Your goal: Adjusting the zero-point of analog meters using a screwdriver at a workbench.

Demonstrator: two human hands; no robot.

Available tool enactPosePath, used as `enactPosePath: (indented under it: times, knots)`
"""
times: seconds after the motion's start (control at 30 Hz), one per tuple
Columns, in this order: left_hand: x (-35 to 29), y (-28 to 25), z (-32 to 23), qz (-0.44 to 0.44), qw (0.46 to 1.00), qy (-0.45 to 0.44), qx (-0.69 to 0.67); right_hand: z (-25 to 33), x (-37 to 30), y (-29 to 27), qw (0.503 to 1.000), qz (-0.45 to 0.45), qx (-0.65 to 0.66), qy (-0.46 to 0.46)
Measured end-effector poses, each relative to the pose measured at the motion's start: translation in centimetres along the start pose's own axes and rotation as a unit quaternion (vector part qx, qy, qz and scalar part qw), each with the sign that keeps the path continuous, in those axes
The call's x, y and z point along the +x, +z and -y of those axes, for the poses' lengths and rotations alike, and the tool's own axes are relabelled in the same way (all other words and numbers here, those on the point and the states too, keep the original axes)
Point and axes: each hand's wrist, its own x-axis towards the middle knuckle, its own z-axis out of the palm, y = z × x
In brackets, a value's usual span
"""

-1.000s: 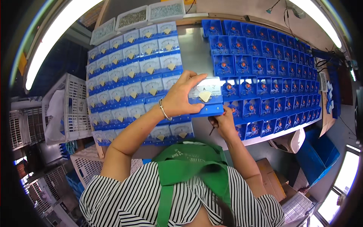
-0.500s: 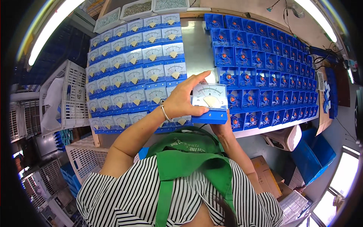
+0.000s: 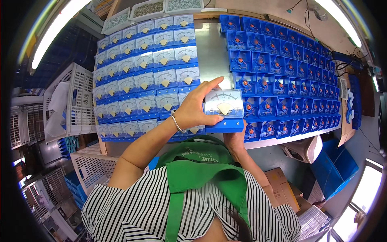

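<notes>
In front of my body I hold an analog meter (image 3: 224, 108) with a clear cover, a white dial, a cream fan-shaped piece and a blue base. My left hand (image 3: 196, 105) is closed round its left side, the thumb on the front above the base and the fingers over the far edge. My right hand (image 3: 236, 136) grips its lower right from underneath; most of those fingers are hidden behind the base. Rows of similar finished-looking meters (image 3: 165, 80) stand to the left. To the right are rows of open blue housings (image 3: 267, 105) with orange parts and wires inside.
Trays of small metal parts (image 3: 147, 9) stand at the far left edge of the metal tabletop (image 3: 210, 52). White plastic crates (image 3: 78, 101) are at left. A pale stool (image 3: 307, 148), a blue bin (image 3: 333, 169) and cardboard boxes (image 3: 281, 187) stand on the right. Black cables (image 3: 350, 60) lie far right.
My right hand has shifted slightly lower and left under the meter. The meter's tilt has changed a little, and my left hand keeps its grip.
</notes>
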Motion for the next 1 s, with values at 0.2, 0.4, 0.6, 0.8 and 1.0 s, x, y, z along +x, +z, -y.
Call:
enactPosePath:
  times: [0.2, 0.4, 0.6, 0.8, 1.0]
  knots:
    - [0.2, 0.1, 0.1, -0.007, 1.000, 0.014, 0.011, -0.3, 0.2, -0.7, 1.000, 0.007, -0.013, -0.002]
    - [0.3, -0.1, 0.7, 0.000, 1.000, 0.014, 0.018, 0.6, 0.8, -0.2, 0.998, -0.002, -0.050, 0.036]
    - [0.2, -0.8, 1.9, -0.021, 0.996, 0.053, 0.075, 3.4, 2.4, -1.7, 0.958, 0.107, -0.257, 0.063]
    - [-0.3, -1.2, 3.9, -0.038, 0.983, 0.066, 0.169, 9.5, 2.2, 1.7, 0.891, 0.054, -0.443, -0.088]
    - [-0.1, -0.2, 3.0, -0.026, 0.984, 0.085, 0.153, 9.5, 0.9, 4.5, 0.918, 0.148, -0.239, -0.278]
